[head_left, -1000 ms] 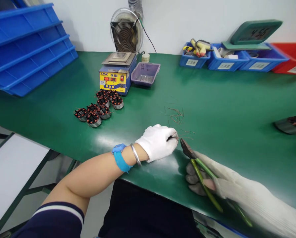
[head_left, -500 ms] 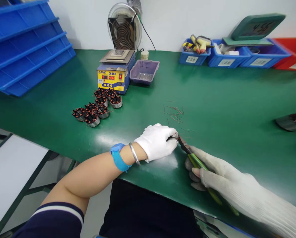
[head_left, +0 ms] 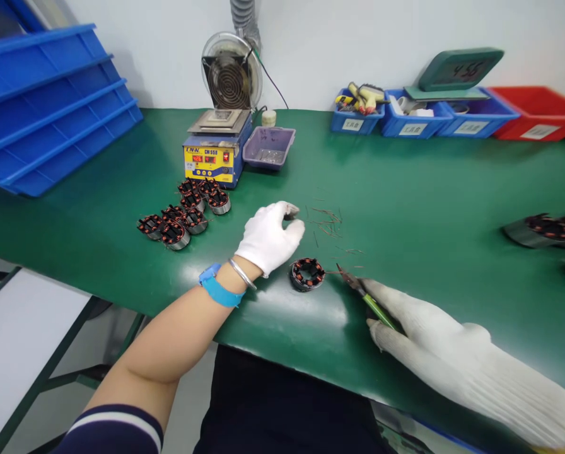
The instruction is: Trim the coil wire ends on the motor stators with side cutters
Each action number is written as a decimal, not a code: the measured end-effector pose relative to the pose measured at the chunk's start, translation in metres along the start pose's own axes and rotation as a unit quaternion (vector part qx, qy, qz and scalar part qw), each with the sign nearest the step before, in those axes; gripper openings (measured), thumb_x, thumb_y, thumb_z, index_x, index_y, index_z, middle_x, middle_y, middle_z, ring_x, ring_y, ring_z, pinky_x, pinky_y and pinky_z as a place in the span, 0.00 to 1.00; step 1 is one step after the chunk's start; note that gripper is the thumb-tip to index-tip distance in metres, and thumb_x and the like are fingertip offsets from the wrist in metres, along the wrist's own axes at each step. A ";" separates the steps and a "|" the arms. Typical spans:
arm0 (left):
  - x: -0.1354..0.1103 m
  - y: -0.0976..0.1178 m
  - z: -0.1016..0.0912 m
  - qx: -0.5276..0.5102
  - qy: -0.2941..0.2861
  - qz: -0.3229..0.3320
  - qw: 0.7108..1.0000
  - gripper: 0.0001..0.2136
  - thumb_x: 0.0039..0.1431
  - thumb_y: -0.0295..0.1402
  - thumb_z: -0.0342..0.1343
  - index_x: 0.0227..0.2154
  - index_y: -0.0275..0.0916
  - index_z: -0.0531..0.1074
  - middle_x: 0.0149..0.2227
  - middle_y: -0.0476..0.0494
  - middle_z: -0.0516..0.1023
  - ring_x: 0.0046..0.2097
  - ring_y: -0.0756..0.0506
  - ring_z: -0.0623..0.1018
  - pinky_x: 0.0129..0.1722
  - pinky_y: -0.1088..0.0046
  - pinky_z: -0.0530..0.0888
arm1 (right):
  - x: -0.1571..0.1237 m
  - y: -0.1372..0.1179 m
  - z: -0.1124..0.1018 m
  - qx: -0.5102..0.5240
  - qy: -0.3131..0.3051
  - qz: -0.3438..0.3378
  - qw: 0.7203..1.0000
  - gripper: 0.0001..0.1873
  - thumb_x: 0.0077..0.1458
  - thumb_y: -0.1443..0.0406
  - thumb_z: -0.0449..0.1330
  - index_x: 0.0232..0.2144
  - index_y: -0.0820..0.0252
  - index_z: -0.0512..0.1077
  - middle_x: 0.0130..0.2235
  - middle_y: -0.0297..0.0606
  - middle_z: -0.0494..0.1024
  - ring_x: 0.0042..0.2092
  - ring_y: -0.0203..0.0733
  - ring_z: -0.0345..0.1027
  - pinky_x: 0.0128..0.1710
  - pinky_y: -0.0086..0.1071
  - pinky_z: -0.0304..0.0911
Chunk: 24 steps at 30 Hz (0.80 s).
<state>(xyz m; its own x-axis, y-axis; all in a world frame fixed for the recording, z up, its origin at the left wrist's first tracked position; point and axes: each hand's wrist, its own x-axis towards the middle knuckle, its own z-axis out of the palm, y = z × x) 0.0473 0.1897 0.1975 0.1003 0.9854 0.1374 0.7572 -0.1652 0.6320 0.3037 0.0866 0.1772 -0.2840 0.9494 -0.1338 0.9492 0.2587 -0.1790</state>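
Note:
My left hand (head_left: 269, 238), in a white glove, hovers over the bench just above and left of a wire-wound motor stator (head_left: 307, 275). Its thumb and fingers are curved with a gap between them, and nothing shows inside. The stator lies flat, with a black and copper winding and a thin wire sticking out to the right. My right hand (head_left: 424, 328), also gloved, grips cutting pliers (head_left: 377, 310) with green handles. Their jaws point up and left, close to the end of that wire. Cut wire bits (head_left: 327, 221) lie scattered beyond the stator.
Several more stators (head_left: 181, 217) stand grouped at left, before a yellow-fronted solder pot (head_left: 211, 162) and a purple tray (head_left: 269, 149). Blue bins (head_left: 412, 129), a red bin (head_left: 538, 113) and a clock (head_left: 461, 70) line the back. Other stators (head_left: 547, 230) sit far right; blue crates (head_left: 55, 120) lean left.
My left hand has let go of the stator and moved up and left, leaving it in full sight on the bench. The pliers stay near the wire. The camera view has shifted slightly.

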 end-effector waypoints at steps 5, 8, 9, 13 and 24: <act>0.011 -0.010 -0.025 0.209 0.094 -0.058 0.972 0.21 0.62 0.39 0.53 0.56 0.41 0.71 0.62 0.37 0.71 0.62 0.32 0.69 0.62 0.52 0.68 | 0.008 -0.005 -0.008 -0.098 0.082 -0.045 0.991 0.26 0.61 0.57 0.49 0.55 0.63 0.73 0.43 0.51 0.77 0.37 0.56 0.74 0.32 0.46 0.70; 0.016 -0.020 -0.043 0.282 0.081 -0.122 0.948 0.25 0.61 0.43 0.53 0.58 0.38 0.69 0.63 0.29 0.69 0.62 0.26 0.69 0.59 0.47 0.69 | 0.024 -0.024 -0.011 -0.090 0.178 -0.110 0.974 0.29 0.58 0.57 0.55 0.57 0.71 0.70 0.51 0.60 0.73 0.50 0.63 0.70 0.47 0.52 0.69; 0.016 -0.024 -0.048 0.296 0.067 -0.140 0.942 0.26 0.61 0.44 0.53 0.58 0.37 0.68 0.61 0.27 0.70 0.61 0.25 0.70 0.58 0.46 0.70 | 0.030 -0.034 -0.012 -0.073 0.197 -0.134 0.968 0.33 0.57 0.57 0.58 0.59 0.72 0.68 0.55 0.63 0.71 0.55 0.65 0.67 0.52 0.54 0.66; 0.019 -0.030 -0.053 0.334 0.006 -0.145 0.932 0.26 0.63 0.46 0.49 0.57 0.34 0.70 0.55 0.24 0.75 0.55 0.25 0.75 0.51 0.48 0.74 | 0.055 -0.077 -0.011 -0.019 0.110 -0.202 0.973 0.27 0.56 0.58 0.64 0.56 0.62 0.71 0.49 0.51 0.76 0.49 0.57 0.70 0.50 0.50 0.65; -0.010 0.013 -0.024 0.340 -0.050 -0.014 0.939 0.23 0.64 0.42 0.50 0.58 0.39 0.71 0.50 0.35 0.80 0.49 0.30 0.80 0.44 0.54 0.78 | 0.034 0.063 -0.051 -0.061 0.174 0.220 0.958 0.23 0.62 0.55 0.56 0.54 0.61 0.74 0.48 0.54 0.77 0.42 0.57 0.74 0.35 0.42 0.66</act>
<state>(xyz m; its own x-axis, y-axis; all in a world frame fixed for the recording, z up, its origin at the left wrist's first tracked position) 0.0408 0.1767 0.2230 0.1074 0.9936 0.0345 0.9942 -0.1073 -0.0042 0.3605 0.1440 0.2111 0.1886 0.9679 0.1661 0.9816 -0.1807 -0.0621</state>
